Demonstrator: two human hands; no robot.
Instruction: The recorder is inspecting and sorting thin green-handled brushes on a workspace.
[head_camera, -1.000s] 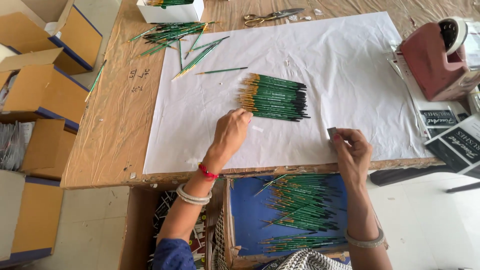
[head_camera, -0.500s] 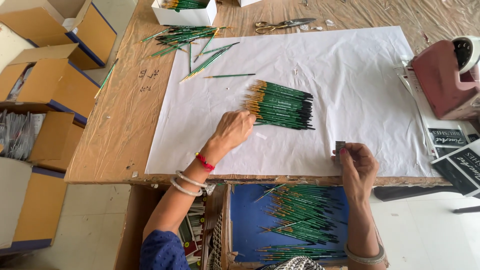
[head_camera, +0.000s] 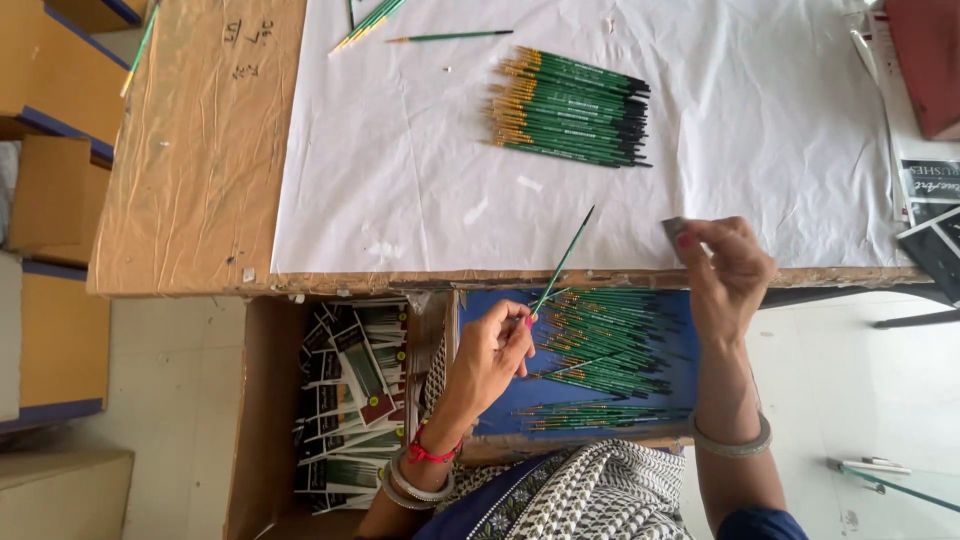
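- Left hand (head_camera: 492, 355): fingers pinched on the lower end of one green brush (head_camera: 562, 262), over the near edge of the tray.
- Brush: thin green handle, dark far end; it slants up and to the right from the fingertips, crossing the table edge, its far tip over the white sheet (head_camera: 420, 160).
- Right hand (head_camera: 728, 272): raised at the table's near edge, thumb and fingers closed on a small grey piece (head_camera: 673, 229); what the piece is cannot be told.
- Tray (head_camera: 490, 400): blue-lined, below the table edge in front of the person, holding a loose heap of green brushes (head_camera: 610, 345) and a smaller row nearer the body.
- Bundle (head_camera: 568, 108): a neat stack of green brushes lying flat on the sheet, gold ferrules to the left, dark ends to the right; well apart from both hands.
- Strays: a single brush (head_camera: 450, 37) and a few more at the sheet's far edge.
- Table (head_camera: 190, 170): covered in brown paper, the sheet spread over most of it.
- Box (head_camera: 345, 400): cardboard, left of the tray, filled with dark printed cards.
- Bangles (head_camera: 415, 485): on the left wrist, with a red thread; one bangle on the right wrist.
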